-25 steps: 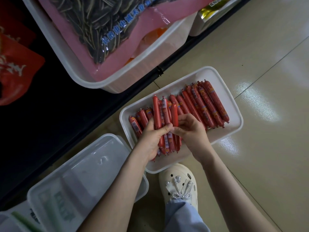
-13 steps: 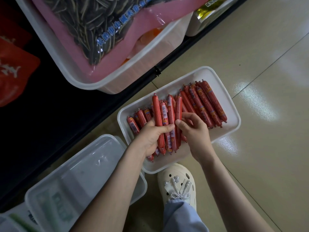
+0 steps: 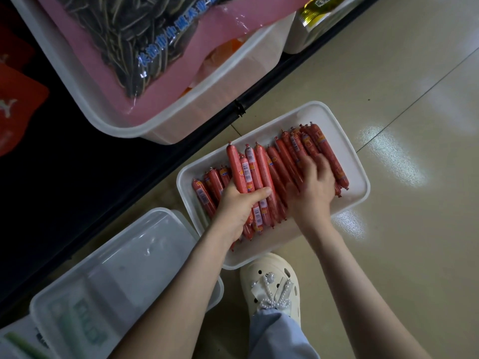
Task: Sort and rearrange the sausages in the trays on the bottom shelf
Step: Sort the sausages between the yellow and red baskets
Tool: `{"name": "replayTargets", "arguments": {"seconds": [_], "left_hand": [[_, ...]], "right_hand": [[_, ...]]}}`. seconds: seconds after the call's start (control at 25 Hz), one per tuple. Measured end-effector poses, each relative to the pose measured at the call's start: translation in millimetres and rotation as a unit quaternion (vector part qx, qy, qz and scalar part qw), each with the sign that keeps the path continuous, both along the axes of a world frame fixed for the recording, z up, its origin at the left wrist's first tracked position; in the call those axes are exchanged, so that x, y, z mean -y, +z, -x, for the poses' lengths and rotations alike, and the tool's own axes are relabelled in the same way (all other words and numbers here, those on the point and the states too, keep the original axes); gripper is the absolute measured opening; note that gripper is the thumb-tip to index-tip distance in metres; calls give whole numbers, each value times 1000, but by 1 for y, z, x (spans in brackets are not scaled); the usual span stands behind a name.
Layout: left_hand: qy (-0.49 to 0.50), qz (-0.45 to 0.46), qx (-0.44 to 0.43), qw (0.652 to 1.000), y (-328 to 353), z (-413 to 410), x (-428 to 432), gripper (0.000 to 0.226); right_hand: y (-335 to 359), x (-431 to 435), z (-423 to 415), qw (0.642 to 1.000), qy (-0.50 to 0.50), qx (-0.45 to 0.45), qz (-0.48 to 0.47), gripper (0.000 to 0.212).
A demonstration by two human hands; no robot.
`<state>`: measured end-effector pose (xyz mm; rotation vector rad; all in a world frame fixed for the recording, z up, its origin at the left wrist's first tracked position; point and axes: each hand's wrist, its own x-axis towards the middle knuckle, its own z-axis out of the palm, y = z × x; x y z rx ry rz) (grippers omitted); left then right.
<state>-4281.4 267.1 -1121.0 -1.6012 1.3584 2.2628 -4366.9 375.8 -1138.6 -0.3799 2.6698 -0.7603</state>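
while on floor (image 3: 404, 81), tray (image 3: 337, 139) of sausages (image 3: 261, 168) (red)

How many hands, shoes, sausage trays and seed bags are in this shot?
Bare hands: 2, left hand gripping red packaged sausages, right hand flat on them
Cream perforated clog shoe with pearl bow: 1
White shallow plastic tray holding the sausages: 1
Pink-edged clear bag of striped sunflower seeds: 1
Total: 5

My right hand (image 3: 312, 189) is motion-blurred, fingers (image 3: 308, 163) smeared over the sausages (image 3: 259, 172). My left hand (image 3: 237, 212) hides several lower ends, I think. I can't read the labels (image 3: 250, 156). The tub (image 3: 220, 99) and seed bag (image 3: 116, 35) run off the top edge.
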Motion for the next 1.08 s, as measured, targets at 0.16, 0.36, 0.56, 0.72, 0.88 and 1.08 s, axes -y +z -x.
{"name": "replayTargets", "arguments": {"seconds": [0.16, 0.36, 0.56, 0.72, 0.88, 1.08], "left_hand": [[12, -7, 9, 1000, -2, 1, 0, 24], [45, -17, 32, 998, -6, -5, -1, 21], [67, -35, 37, 996, 0, -12, 0, 22], [50, -35, 13, 998, 38, -18, 10, 22], [-65, -55, -24, 996, 125, -35, 7, 26], [-117, -19, -90, 989, 238, -75, -9, 26]], "right_hand": [[-7, 3, 33, 984, -11, -6, -176, 82], [-8, 8, 48, 976, 33, 34, -211, 46], [-6, 6, 28, 979, 99, 64, -164, 28], [60, 5, 24, 959, -57, 264, 89, 8], [167, -19, 2, 813, -61, 513, 269, 32], [281, -42, -39, 825, -5, 494, 273, 24]]}}
